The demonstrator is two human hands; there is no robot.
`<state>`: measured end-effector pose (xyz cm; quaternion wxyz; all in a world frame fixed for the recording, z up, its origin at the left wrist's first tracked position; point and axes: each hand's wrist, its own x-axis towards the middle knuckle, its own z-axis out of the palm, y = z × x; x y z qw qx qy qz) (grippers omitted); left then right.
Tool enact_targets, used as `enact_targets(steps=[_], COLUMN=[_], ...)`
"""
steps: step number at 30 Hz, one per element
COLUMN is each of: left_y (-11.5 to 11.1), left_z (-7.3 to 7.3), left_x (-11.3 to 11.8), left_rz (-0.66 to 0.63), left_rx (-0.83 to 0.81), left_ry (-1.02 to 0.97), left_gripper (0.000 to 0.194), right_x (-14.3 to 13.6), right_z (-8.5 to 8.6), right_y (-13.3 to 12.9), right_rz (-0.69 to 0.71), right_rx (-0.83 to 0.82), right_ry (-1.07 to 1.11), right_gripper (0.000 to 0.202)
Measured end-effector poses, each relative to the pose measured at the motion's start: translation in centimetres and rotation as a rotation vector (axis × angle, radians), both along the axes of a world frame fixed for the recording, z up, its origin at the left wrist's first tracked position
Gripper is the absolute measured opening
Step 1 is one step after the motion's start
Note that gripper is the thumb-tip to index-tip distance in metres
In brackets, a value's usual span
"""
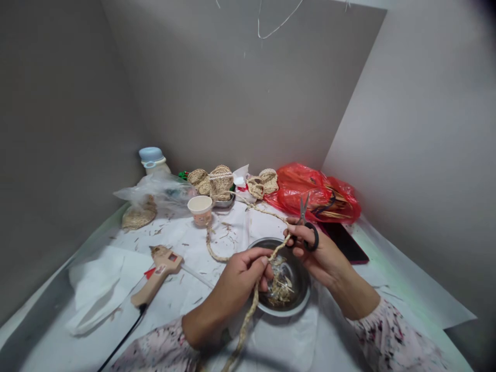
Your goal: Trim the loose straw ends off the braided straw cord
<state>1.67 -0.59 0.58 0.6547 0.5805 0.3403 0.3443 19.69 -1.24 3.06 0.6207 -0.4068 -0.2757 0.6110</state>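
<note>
A twisted straw rope (pixel 245 330) runs from the bottom edge up through both hands, then arcs to the back and round to the left. My left hand (pixel 248 274) is closed, pinching the rope between thumb and fingers over the left rim of a metal bowl (pixel 306 305). In my right hand (pixel 318 253) are scissors (pixel 311 236) with dark handles. Their blades point up, slightly parted, away from the rope. The thumb and fingertips of that hand also touch the rope. Straw scraps (pixel 281 289) lie in the bowl below.
A glue gun (pixel 157 279) with a black cord lies left. Behind stand a paper cup (pixel 200 206), woven straw pieces (pixel 221 181) and a blue-lidded bottle (pixel 152 157). A red plastic bag (pixel 298 181) and a dark flat device (pixel 344 243) are at right.
</note>
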Motion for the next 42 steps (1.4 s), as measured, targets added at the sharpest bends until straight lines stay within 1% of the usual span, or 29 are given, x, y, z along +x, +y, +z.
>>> enact_targets(steps=[3, 7, 10, 13, 16, 18, 21, 22, 24, 26, 28, 31, 34, 36, 39, 42], left_y=[-0.1, -0.2, -0.1, 0.0, 0.1, 0.1, 0.1, 0.1, 0.2, 0.2, 0.2, 0.2, 0.2, 0.2, 0.1, 0.1], left_z=[0.0, 0.2, 0.2, 0.2, 0.3, 0.4, 0.5, 0.6, 0.6, 0.6, 0.5, 0.5, 0.4, 0.3, 0.2, 0.3], left_x=[0.0, 0.0, 0.0, 0.0, 0.0, -0.1, -0.2, -0.2, -0.2, -0.2, -0.1, -0.1, -0.1, -0.2, -0.2, -0.3], left_rz=[0.021, 0.016, 0.030, 0.069, 0.111, 0.133, 0.164, 0.176, 0.192, 0.196, 0.185, 0.163, 0.143, 0.132, 0.118, 0.132], left_rx=[-0.028, -0.060, 0.014, 0.093, 0.120, 0.123, 0.101, 0.089, 0.070, 0.059, 0.051, 0.050, 0.059, 0.062, 0.057, 0.043], left_ry=[-0.009, -0.041, -0.028, -0.006, 0.047, 0.073, 0.078, 0.077, 0.074, 0.074, 0.079, 0.084, 0.079, 0.072, 0.059, 0.050], left_gripper=[0.033, 0.032, 0.027, 0.026, 0.022, 0.020, 0.021, 0.021, 0.021, 0.021, 0.021, 0.021, 0.021, 0.020, 0.018, 0.016], right_x=[0.0, -0.4, -1.1, -1.8, -2.2, -1.9, -0.7, -0.1, 0.9, 1.4, 1.2, 0.0, -0.7, -0.6, -0.2, -0.1], right_z=[0.2, 0.3, 0.1, -0.3, -0.5, -0.3, 0.5, 0.9, 1.5, 1.9, 1.9, 1.3, 0.4, 0.0, -0.1, 0.1], right_y=[0.1, -0.1, -0.3, -0.6, -0.7, -0.7, -0.7, -0.8, -1.0, -1.3, -1.6, -1.6, -1.3, -1.1, -0.8, -0.8], right_rz=[-0.054, -0.061, -0.055, -0.012, 0.022, 0.012, -0.037, -0.037, 0.011, -0.014, -0.019, -0.008, -0.039, -0.085, -0.132, -0.134], right_rx=[0.004, 0.023, 0.041, 0.050, 0.059, 0.072, 0.140, 0.179, 0.209, 0.242, 0.309, 0.471, 0.540, 0.518, 0.447, 0.373], right_ry=[0.021, -0.049, -0.125, -0.209, -0.323, -0.460, -0.776, -0.892, -1.115, -1.235, -1.303, -1.363, -1.378, -1.359, -1.291, -1.192], right_gripper=[0.035, 0.038, 0.041, 0.042, 0.040, 0.039, 0.039, 0.039, 0.036, 0.037, 0.038, 0.034, 0.024, 0.019, 0.021, 0.022])
